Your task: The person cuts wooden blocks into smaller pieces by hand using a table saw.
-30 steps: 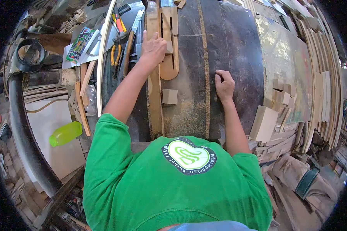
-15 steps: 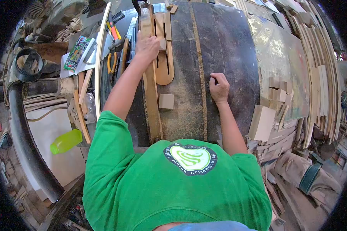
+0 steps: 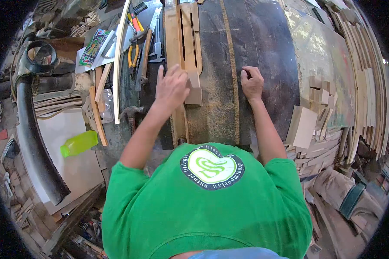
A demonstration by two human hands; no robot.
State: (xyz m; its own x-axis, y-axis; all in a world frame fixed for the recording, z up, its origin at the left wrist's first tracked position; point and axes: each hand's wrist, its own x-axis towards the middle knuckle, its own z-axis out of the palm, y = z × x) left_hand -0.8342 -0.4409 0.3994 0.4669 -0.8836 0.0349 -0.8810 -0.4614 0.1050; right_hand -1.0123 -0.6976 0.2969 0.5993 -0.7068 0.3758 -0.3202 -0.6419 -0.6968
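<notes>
My left hand (image 3: 172, 87) is over the long wooden fence strip (image 3: 176, 47), index finger stretched forward. At its right side is a small wooden block (image 3: 195, 80), which it appears to grip; the thumb is hidden. That block overlaps a second wooden block (image 3: 194, 98) lying on the dark table. My right hand (image 3: 252, 83) rests loosely curled on the table, right of the sawdust-filled groove (image 3: 232, 52), with nothing visible in it. Ahead of the blocks is a slotted wooden insert (image 3: 189, 39) with a rounded end.
To the left lie pliers (image 3: 133, 55), a hammer (image 3: 132, 114), a caliper (image 3: 157, 47) and a wood-handled tool (image 3: 146, 56). A larger block (image 3: 297, 127) and several small offcuts (image 3: 322, 95) sit right. Sawdust covers the dark tabletop (image 3: 272, 52).
My left hand has drawn back toward me from the slotted insert, bringing the small block beside the second one. My right hand stays on the table. The view has shifted slightly.
</notes>
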